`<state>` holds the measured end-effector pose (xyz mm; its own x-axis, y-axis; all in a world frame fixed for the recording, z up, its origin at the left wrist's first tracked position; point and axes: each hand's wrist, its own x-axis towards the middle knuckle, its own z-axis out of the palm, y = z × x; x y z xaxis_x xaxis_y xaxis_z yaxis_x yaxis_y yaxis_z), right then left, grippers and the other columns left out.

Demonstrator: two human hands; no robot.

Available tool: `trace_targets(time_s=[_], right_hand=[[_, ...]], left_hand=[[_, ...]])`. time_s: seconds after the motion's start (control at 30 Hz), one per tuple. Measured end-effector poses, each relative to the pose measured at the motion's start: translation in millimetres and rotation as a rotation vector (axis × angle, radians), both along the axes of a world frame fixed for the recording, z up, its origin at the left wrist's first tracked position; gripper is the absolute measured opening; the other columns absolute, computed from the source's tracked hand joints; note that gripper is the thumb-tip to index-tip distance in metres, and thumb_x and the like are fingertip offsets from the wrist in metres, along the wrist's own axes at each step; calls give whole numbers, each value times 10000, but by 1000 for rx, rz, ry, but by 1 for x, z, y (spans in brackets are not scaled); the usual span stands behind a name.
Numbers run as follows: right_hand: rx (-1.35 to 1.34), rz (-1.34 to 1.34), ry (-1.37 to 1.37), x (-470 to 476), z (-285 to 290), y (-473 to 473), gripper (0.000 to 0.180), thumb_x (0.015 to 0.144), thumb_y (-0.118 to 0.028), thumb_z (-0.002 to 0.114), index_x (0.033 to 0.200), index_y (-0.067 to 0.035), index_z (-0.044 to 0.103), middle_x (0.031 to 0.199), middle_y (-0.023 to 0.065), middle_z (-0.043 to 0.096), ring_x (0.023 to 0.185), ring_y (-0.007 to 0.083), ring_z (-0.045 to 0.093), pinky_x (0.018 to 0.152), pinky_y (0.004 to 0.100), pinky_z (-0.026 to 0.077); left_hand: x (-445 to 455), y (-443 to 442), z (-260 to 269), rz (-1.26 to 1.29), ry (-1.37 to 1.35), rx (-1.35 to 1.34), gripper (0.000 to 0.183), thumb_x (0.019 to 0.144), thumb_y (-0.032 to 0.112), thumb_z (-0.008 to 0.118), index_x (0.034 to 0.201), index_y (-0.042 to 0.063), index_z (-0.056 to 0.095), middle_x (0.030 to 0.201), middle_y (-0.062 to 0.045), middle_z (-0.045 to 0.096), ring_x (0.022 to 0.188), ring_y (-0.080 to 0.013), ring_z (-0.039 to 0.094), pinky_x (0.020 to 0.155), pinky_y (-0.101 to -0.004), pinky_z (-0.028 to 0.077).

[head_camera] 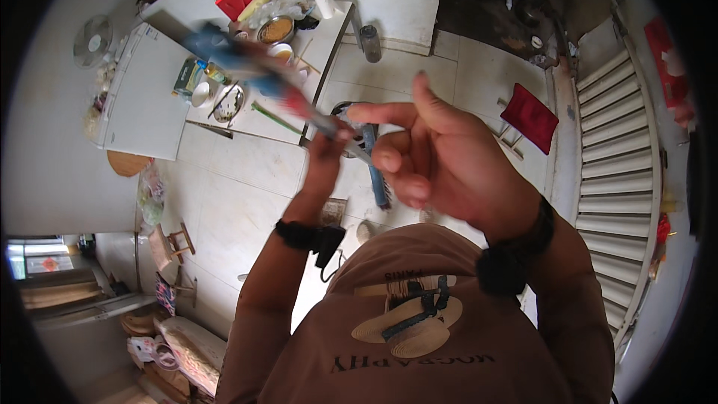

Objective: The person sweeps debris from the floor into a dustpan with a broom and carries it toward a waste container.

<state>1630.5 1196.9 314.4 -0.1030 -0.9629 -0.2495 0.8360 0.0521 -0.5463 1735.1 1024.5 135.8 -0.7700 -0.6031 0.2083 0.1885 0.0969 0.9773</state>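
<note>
My left hand (pixel 326 154) grips a long, pale rod-like thing (pixel 322 122). It reaches up and left over the table, where its blue and red part is too blurred to name. Its short lower end shows just right of the fist, close to my right fingers. My right hand (pixel 449 151) is raised beside it, thumb up, index finger stretched to the left and the other fingers loosely curled, holding nothing. Below and between the hands is a blue brush-like head with dark bristles (pixel 379 182). Behind the fingers a round container with a plastic liner (pixel 341 106) is partly hidden.
A white table (pixel 280 115) holds bowls, a bottle, a green stalk and a bowl of orange-brown food (pixel 276 29). Beside it stand a white cabinet-like box (pixel 147 90) and a dark jar (pixel 370 44). A red-topped stool (pixel 529 118) and a slatted radiator-like panel (pixel 617 163) are at right.
</note>
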Motion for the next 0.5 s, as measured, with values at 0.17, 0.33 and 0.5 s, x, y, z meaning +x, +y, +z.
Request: trace_targets(time_s=[0.17, 0.33, 0.5], right_hand=[[282, 217, 1090, -29, -84, -24, 452, 798, -206, 606, 1184, -11, 473, 776, 133, 596, 562, 183, 570, 556, 299, 460], [25, 14, 1753, -8, -169, -45, 438, 763, -162, 623, 1164, -44, 492, 915, 156, 568, 854, 310, 567, 707, 373, 453], [-64, 159, 1860, -6, -180, -80, 262, 772, -130, 590, 1013, -45, 530, 869, 123, 556, 793, 310, 565, 663, 385, 455]], left_hand=[[43, -31, 92, 32, 247, 184, 122, 883, 175, 495, 935, 64, 505, 887, -42, 526, 872, -175, 493, 881, -361, 352], [79, -21, 157, 23, 331, 159, 248, 830, 274, 582, 939, 75, 481, 824, -37, 453, 845, -188, 458, 933, -428, 310], [113, -19, 196, -22, 449, 193, 267, 810, 282, 613, 900, 86, 456, 757, -12, 378, 822, -171, 450, 1006, -451, 279]])
